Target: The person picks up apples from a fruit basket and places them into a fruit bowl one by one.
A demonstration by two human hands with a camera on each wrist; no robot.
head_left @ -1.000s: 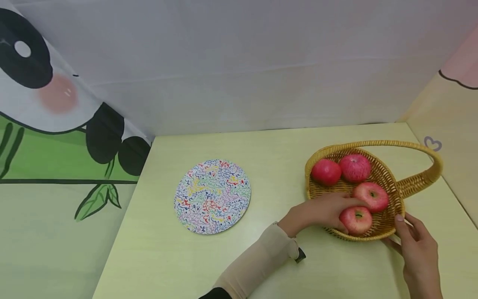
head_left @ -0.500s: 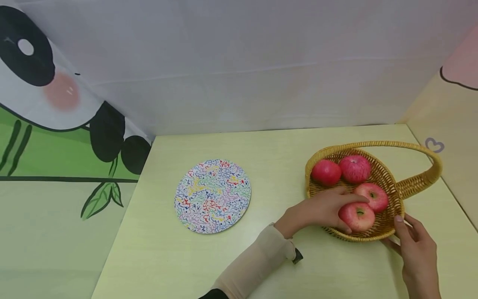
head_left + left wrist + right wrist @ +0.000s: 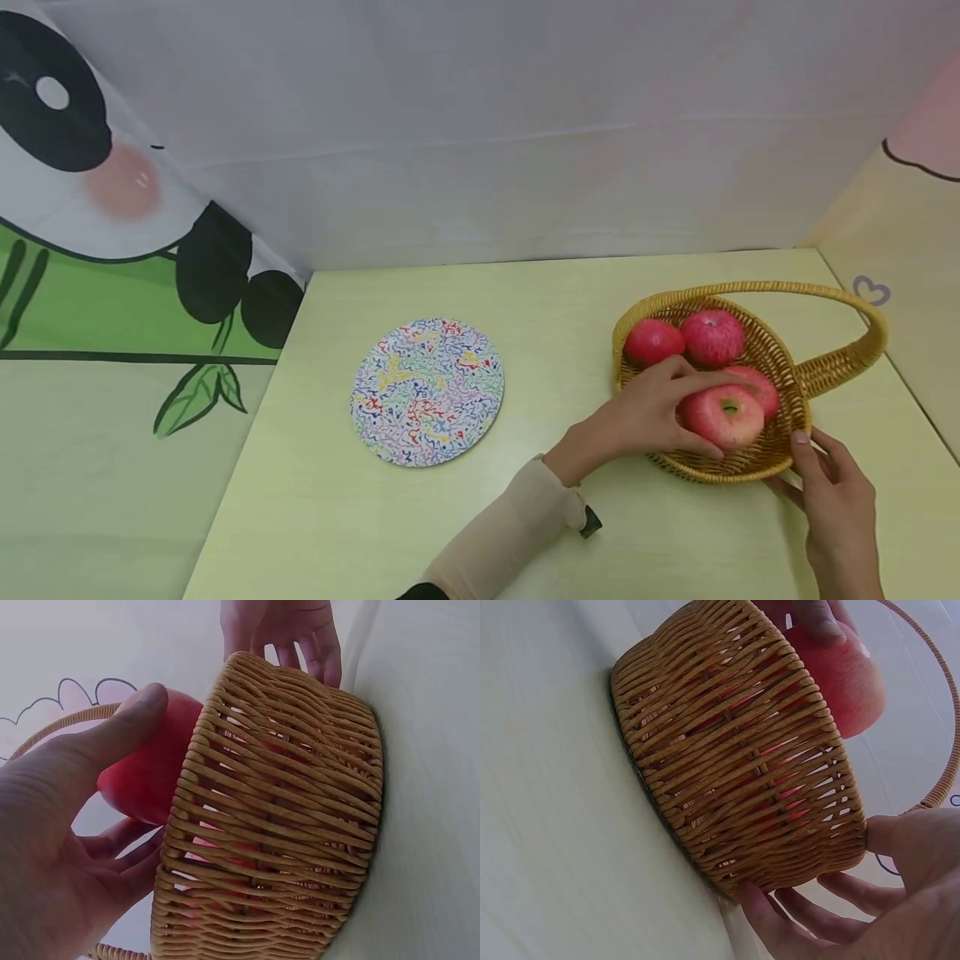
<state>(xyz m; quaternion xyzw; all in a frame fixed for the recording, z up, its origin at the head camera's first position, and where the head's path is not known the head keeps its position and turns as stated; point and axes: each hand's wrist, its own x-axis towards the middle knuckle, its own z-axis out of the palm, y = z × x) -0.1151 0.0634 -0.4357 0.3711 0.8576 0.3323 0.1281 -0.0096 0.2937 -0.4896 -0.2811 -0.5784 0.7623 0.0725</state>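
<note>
My left hand [image 3: 656, 412] grips a red apple [image 3: 724, 418], thumb on the near side and fingers over the far side. In the left wrist view that apple [image 3: 154, 761] rises partly above the rim of the wicker basket [image 3: 277, 810]. My right hand [image 3: 840, 500] holds the near right side of the basket [image 3: 772, 457], its thumb at the rim and fingers against the outer wall, as the right wrist view also shows. Still in the basket are another apple [image 3: 761, 390], partly covered by the gripped one, and two redder apples [image 3: 654, 342] [image 3: 713, 337] toward the back.
A round board [image 3: 427, 392] with a multicoloured squiggle pattern lies on the pale yellow table [image 3: 555, 333], left of the basket. The basket's tall handle [image 3: 843, 364] arches over to the right. A white cloth wall [image 3: 525, 150] stands behind the table.
The left hand has lifted the gripped apple upward and slightly right, so it looks larger and covers more of the apple behind it. The right hand and basket stay nearly still.
</note>
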